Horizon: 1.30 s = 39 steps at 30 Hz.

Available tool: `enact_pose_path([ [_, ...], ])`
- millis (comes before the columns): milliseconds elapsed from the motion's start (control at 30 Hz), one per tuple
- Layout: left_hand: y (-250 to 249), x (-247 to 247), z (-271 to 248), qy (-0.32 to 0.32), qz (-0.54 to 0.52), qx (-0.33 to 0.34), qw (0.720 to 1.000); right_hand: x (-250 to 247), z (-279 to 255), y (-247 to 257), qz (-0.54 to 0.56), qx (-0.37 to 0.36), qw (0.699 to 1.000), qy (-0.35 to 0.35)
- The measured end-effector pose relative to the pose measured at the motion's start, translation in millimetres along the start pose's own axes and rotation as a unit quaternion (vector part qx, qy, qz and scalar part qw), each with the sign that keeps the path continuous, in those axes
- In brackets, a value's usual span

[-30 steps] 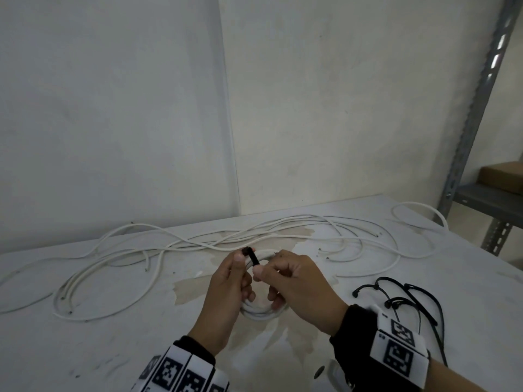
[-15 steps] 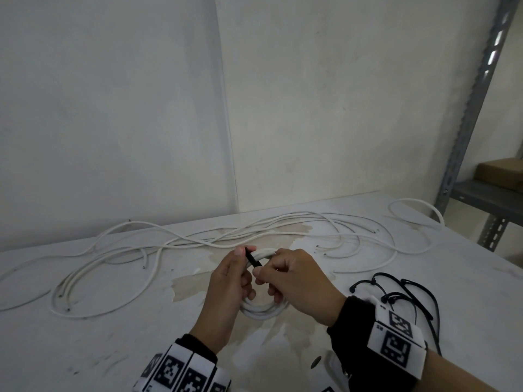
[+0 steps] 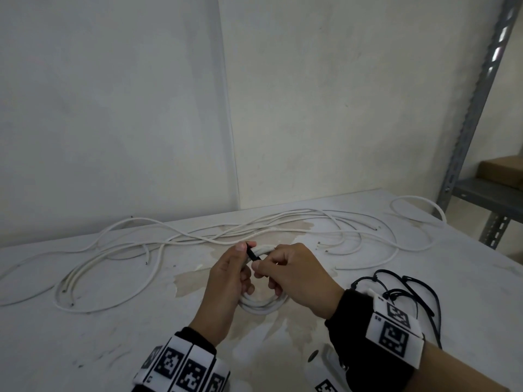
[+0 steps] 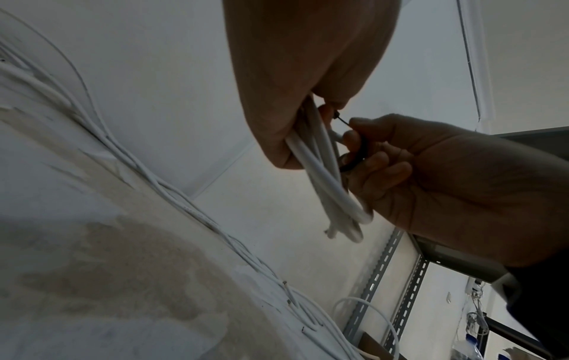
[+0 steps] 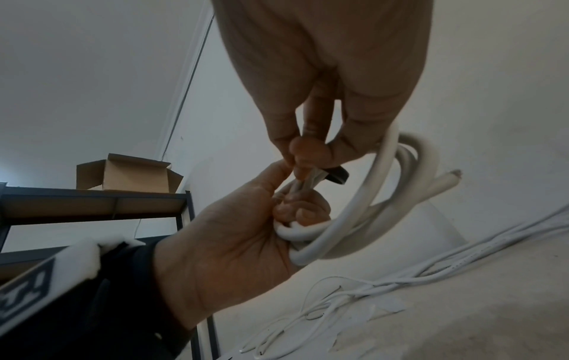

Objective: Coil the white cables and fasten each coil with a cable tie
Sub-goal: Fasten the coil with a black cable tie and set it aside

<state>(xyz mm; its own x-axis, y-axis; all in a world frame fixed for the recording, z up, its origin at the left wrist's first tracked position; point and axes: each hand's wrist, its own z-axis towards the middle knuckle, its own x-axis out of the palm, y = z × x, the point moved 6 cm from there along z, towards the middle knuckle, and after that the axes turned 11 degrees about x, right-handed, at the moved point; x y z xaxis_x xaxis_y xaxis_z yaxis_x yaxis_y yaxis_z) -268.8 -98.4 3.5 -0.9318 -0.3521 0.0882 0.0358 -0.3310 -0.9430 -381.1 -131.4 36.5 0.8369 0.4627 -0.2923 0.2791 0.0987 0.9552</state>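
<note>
My left hand (image 3: 245,247) grips a small coil of white cable (image 3: 260,305) just above the table, its fingers curled round the turns. A black cable tie (image 3: 252,253) crosses the top of the coil. My right hand (image 3: 261,264) pinches the tie between thumb and forefinger. In the left wrist view the coil (image 4: 326,185) hangs from my left hand, and the tie (image 4: 341,118) runs into the right hand (image 4: 431,175). The right wrist view shows the tie (image 5: 337,176) bent beside the coil (image 5: 385,207). Several loose white cables (image 3: 198,239) lie behind.
A bunch of black cable ties (image 3: 407,287) lies right of my right wrist on the stained white table (image 3: 113,335). One white cable loop (image 3: 416,206) sits at the far right corner. A metal shelf rack (image 3: 481,108) holding a cardboard box (image 3: 501,171) stands beyond the table's right edge.
Both hands stay on the coil in nearly the same spot. The free end of the black tie now leans lower, towards the right hand.
</note>
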Motion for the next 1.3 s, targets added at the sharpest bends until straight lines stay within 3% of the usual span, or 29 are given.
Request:
enact_pose_path([
  [233,-11,4,-1,-0.006,0.017,0.026,0.999,1,-1,6,0.037,-0.054,0.995,-0.075],
  [533,-28,-7,7,-0.035,-0.011,0.054,0.998,8,-2,17,0.04,-0.097,0.993,-0.063],
  [800,-29,-14,5,-0.037,0.018,0.048,0.998,2,-3,16,0.059,-0.081,0.993,-0.055],
  [933,-26,-22,5,-0.037,0.013,0.028,0.999,-26,-7,23,0.017,-0.126,0.982,-0.139],
  [1167,-19,-3,-7,0.03,0.042,0.007,0.999,-11,2,28,-0.042,-0.135,0.99,0.004],
  [1300,-16,1,-9,0.026,0.038,-0.008,0.999,-14,1,32,-0.115,-0.163,0.98,-0.005],
])
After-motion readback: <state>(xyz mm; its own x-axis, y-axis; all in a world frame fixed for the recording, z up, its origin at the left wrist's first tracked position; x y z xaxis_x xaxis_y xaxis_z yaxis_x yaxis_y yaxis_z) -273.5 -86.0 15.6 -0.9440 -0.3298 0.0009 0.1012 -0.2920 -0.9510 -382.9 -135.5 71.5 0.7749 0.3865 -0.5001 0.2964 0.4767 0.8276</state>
